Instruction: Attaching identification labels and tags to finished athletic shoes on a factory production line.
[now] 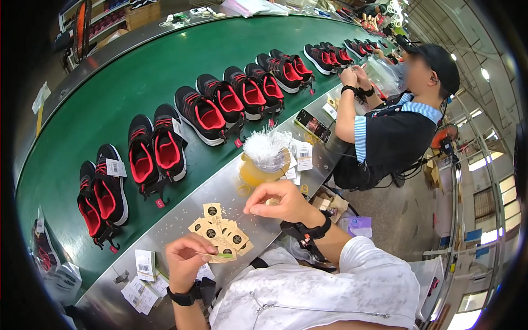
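Observation:
My left hand [187,257] is closed in a pinch on a small tan tag [224,256] with a green strip along it. Just beyond lies a loose pile of tan hang tags [212,232] with dark round prints. Raised to the right of the pile, my right hand [286,206] has thumb and forefinger pinched together. A thin, thread-like strand seems to run from its fingertips; its kind is too fine to tell. Behind this hand, a bundle of clear-white plastic strands [268,148] stands in a tub [254,175] with yellow rubber bands around it.
A green conveyor belt [159,66] carries a row of black-and-red shoes [206,118]. White barcode tags [144,289] lie in banded stacks at the metal ledge's left. More tags [303,155] and a phone [313,125] lie right. A co-worker [399,132] in a black cap works there.

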`<state>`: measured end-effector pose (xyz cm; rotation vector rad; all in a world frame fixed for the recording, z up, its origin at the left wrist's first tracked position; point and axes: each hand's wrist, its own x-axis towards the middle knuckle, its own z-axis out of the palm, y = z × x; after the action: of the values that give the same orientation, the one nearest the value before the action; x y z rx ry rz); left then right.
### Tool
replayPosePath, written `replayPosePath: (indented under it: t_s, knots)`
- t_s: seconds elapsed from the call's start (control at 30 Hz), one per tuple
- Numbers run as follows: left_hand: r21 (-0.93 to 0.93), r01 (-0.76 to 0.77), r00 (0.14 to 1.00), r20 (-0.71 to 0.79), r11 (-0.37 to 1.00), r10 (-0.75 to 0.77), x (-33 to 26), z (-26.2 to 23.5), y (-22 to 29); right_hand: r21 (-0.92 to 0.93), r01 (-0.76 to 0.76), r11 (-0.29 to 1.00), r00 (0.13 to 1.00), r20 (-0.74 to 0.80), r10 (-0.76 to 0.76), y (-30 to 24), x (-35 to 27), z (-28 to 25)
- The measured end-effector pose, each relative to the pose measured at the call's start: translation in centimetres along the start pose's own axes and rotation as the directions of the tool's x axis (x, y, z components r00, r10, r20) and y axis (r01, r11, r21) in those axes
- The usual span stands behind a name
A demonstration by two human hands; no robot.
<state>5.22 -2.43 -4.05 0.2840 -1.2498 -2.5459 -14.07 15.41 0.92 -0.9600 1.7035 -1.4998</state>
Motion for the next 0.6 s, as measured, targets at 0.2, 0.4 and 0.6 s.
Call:
replayPosePath:
  t_s: [0.2, 0.4, 0.6]
  knots:
    - [0.1, 0.153, 0.983, 0.083, 0.983, -0.162, 0.9, 1.5, -1.7, 0.601, 0.036, 0.798, 0.997, -0.079, 0.014, 0.4, 1.0, 3.0]
    - [0.137, 0.107, 0.959, -0.275, 0.985, -0.066, 1.1, 0.3, -2.6, 0.513, -0.109, 0.852, 0.974, -0.114, 0.193, 0.0, 1.0, 4.2]
    - [0.133, -0.022, 0.917, -0.393, 0.991, 0.073, 1.6, -0.1, -2.5, -0.238, 0.073, 0.968, 0.992, -0.079, -0.094, 1.9, 1.4, 6.5]
